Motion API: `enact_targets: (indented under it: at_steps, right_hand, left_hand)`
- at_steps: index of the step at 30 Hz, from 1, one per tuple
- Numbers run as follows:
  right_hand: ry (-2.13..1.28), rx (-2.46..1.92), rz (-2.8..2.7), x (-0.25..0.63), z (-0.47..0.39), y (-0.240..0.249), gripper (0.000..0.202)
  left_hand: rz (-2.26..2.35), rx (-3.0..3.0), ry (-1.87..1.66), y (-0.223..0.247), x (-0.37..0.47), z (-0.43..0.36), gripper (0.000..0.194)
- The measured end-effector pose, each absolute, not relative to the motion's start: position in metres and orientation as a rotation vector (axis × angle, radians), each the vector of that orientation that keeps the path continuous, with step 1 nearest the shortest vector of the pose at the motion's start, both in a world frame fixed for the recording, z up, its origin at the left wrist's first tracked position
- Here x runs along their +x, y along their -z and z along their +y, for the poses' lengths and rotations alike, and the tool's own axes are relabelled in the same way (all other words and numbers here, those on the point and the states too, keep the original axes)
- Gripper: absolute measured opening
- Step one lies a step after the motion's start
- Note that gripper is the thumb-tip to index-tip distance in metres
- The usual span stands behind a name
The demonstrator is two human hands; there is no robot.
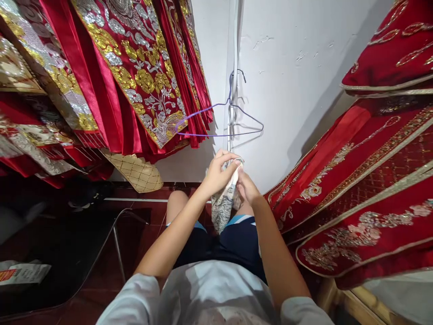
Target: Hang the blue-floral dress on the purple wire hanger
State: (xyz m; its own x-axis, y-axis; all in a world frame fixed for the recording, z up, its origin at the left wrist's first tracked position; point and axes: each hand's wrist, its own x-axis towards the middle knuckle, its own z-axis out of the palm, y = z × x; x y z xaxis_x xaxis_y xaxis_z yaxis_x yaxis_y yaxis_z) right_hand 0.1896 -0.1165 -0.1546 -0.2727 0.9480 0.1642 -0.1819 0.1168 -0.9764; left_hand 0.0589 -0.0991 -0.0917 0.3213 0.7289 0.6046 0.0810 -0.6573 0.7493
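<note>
A crumpled off-white cloth (223,210) with a dark wavy pattern hangs in front of my knees. Its upper edge is bunched between my fingers, and its kind of garment cannot be made out. My left hand (219,172) is closed on the top of the cloth, with thumb and fingers near its rim. Just to the right, my right hand (247,184) pinches the same upper part, its fingertips partly hidden. Beyond both hands, a thin purple wire hanger (219,134) hangs by its hook, apart from the cloth and holding nothing.
Red embroidered garments (145,81) hang on the left, and more red beaded garments (338,180) crowd the right. A white wall (287,58) stands ahead, with a pale vertical pole (236,45). At lower left is a black flat surface (67,243) with a metal frame.
</note>
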Motion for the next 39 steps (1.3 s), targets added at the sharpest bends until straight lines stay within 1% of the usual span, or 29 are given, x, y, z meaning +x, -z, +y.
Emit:
enact_targets:
  at_steps: [2, 3, 5, 7, 9, 11, 13, 15, 16, 19, 20, 21, 23, 24, 26, 28, 31, 33, 35, 37, 39]
  right_hand:
    - [-1.480, -0.770, -1.287, 0.187, -0.121, 0.145, 0.040]
    - [-1.512, -0.744, -1.265, 0.187, -0.123, 0.139, 0.036]
    - [-1.531, -0.706, -1.234, 0.192, -0.125, 0.125, 0.030]
    - [-1.467, -0.733, -1.273, 0.204, -0.123, 0.112, 0.022]
    - [-1.239, -0.827, -1.418, 0.220, -0.116, 0.099, 0.014]
    - [-0.885, -0.919, -1.539, 0.236, -0.105, 0.086, 0.019]
    - [-0.602, -0.913, -1.572, 0.245, -0.096, 0.074, 0.027]
    - [-0.483, -0.831, -1.593, 0.246, -0.092, 0.064, 0.029]
    - [-0.454, -0.785, -1.621, 0.244, -0.092, 0.059, 0.029]
    - [-0.410, -0.726, -1.760, 0.232, -0.099, 0.051, 0.028]
    - [-0.401, -0.734, -1.807, 0.228, -0.102, 0.049, 0.027]
    - [-0.390, -0.748, -1.843, 0.226, -0.104, 0.047, 0.027]
    - [-0.354, -0.777, -1.857, 0.227, -0.104, 0.044, 0.026]
    - [-0.331, -0.787, -1.835, 0.230, -0.101, 0.043, 0.026]
    - [-0.304, -0.802, -1.761, 0.241, -0.091, 0.044, 0.025]
    - [-0.291, -0.821, -1.691, 0.255, -0.076, 0.047, 0.025]
    - [-0.269, -0.884, -1.632, 0.271, -0.050, 0.055, 0.026]
    - [-0.269, -0.945, -1.631, 0.274, -0.031, 0.062, 0.024]
    - [-0.282, -1.002, -1.681, 0.269, -0.012, 0.067, 0.023]
    - [-0.293, -1.037, -1.766, 0.260, 0.009, 0.072, 0.032]
    - [-0.304, -1.076, -1.849, 0.251, 0.027, 0.078, 0.045]
  left_hand:
    - [0.715, 1.972, -1.272, 0.095, 0.049, -0.093, 0.028]
    - [0.701, 1.953, -1.188, 0.098, 0.043, -0.091, 0.031]
    - [0.661, 1.938, -0.960, 0.107, 0.029, -0.089, 0.036]
    - [0.646, 1.991, -0.694, 0.120, 0.013, -0.091, 0.039]
    - [0.648, 2.097, -0.435, 0.133, -0.002, -0.094, 0.038]
    - [0.610, 2.207, -0.261, 0.143, -0.016, -0.096, 0.034]
    - [0.584, 2.296, -0.302, 0.147, -0.026, -0.095, 0.031]
    - [0.664, 2.309, -0.538, 0.143, -0.030, -0.091, 0.027]
    - [0.724, 2.281, -0.662, 0.139, -0.029, -0.089, 0.031]
    - [0.755, 2.193, -0.859, 0.122, -0.016, -0.083, 0.059]
    - [0.727, 2.189, -0.878, 0.118, -0.009, -0.083, 0.060]
    - [0.700, 2.196, -0.874, 0.114, -0.003, -0.082, 0.055]
    - [0.677, 2.212, -0.774, 0.110, 0.005, -0.083, 0.037]
    - [0.688, 2.217, -0.685, 0.110, 0.006, -0.083, 0.039]
    - [0.746, 2.244, -0.505, 0.110, 0.000, -0.081, 0.052]
    - [0.862, 2.340, -0.406, 0.109, -0.016, -0.075, 0.057]
    - [1.207, 2.644, -0.289, 0.101, -0.051, -0.058, 0.055]
    - [1.523, 2.795, -0.156, 0.092, -0.073, -0.046, 0.047]
    - [1.789, 2.805, -0.034, 0.082, -0.089, -0.037, 0.040]
    - [1.896, 2.756, 0.021, 0.073, -0.098, -0.032, 0.042]
    - [1.869, 2.719, -0.039, 0.069, -0.101, -0.031, 0.044]
